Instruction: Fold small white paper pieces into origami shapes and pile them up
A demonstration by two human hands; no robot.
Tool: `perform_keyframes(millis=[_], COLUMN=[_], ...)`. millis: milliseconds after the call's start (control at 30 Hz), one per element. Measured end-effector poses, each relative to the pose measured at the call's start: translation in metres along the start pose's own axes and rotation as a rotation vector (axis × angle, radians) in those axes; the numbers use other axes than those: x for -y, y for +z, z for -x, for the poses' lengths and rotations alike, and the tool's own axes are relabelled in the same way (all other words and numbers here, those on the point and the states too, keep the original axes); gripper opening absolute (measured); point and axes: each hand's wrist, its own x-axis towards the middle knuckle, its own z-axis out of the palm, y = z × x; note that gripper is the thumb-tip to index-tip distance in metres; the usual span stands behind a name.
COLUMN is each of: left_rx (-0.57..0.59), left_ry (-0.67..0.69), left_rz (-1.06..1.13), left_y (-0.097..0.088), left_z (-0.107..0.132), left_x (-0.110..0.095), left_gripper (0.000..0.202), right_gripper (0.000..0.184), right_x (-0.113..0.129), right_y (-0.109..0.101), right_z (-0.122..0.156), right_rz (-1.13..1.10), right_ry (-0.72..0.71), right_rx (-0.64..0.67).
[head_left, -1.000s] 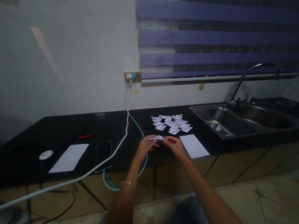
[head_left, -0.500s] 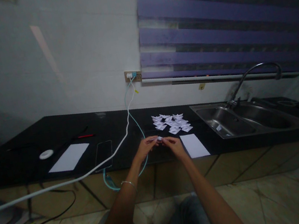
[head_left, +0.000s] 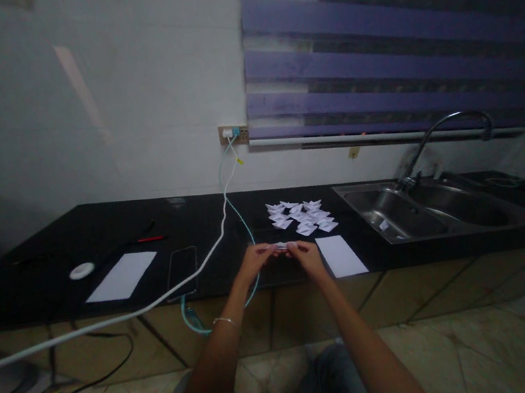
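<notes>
Head view: a person at a black counter [head_left: 286,275], both hands before the body near its front edge. The left hand [head_left: 254,259] pinches one end of a small white paper [head_left: 281,245] between thumb and fingers; the right hand [head_left: 306,254] pinches the other end in like manner. The paper thus lies between the two sets of fingertips, partly covered by them, so its exact folds cannot be told; whether it touches the counter beneath cannot be told either. A thin bracelet [head_left: 224,320] circles the left wrist.

Just beyond the hands, to the right, stands a close group of folded paper boats [head_left: 315,215]. A white sheet [head_left: 341,256] lies flat just beside the right hand. Farther right is a steel sink [head_left: 437,220] with a curved tap [head_left: 454,115]; a white scrap [head_left: 384,225] rests in its left basin.

To the left of the left hand, a teal cord [head_left: 240,214] and a white cable [head_left: 222,234] run from the wall socket [head_left: 242,134]. The white cable passes across a phone [head_left: 182,268]. Beyond it lie a second sheet [head_left: 121,277], a white disc [head_left: 81,271] and a red stick [head_left: 151,239].
</notes>
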Motion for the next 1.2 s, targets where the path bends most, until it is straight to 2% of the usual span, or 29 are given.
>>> perform_keyframes(millis=[167,267,400,667,900,1067,1200], left_rx=[0.079,0.109,0.082,0.029,0.008,0.054,0.036], left_ry=[-0.012,0.013,0.042,-0.019,0.033,0.055,0.051], left_rz=[0.092,0.132,0.131,-0.027,0.044,-0.001,-0.027], left_y=[0.001,0.001,0.0,-0.002,0.0,0.0,-0.002], left_z=[-0.001,-0.001,-0.001,0.001,0.001,0.0,-0.002], left_x=[-0.004,-0.004,-0.001,-0.002,-0.006,-0.006,-0.002], left_gripper=[0.044,0.038,0.033,0.039,0.035,0.037,0.038], right_gripper=[0.034,0.029,0.026,0.024,0.028,0.028,0.028], right_x=[0.002,0.004,0.004,-0.005,-0.009,-0.011,-0.011], right_y=[-0.001,0.0,0.0,-0.001,-0.001,-0.001,-0.001], right_z=[0.0,0.0,-0.001,-0.002,-0.003,-0.005,-0.004], right_rz=[-0.063,-0.089,-0.082,0.02,0.015,0.024,0.033], right_ry=[0.008,-0.002,-0.007,-0.028,-0.016,-0.035,-0.049], right_rx=[0.045,0.08,0.103,0.016,-0.023,-0.003,0.036])
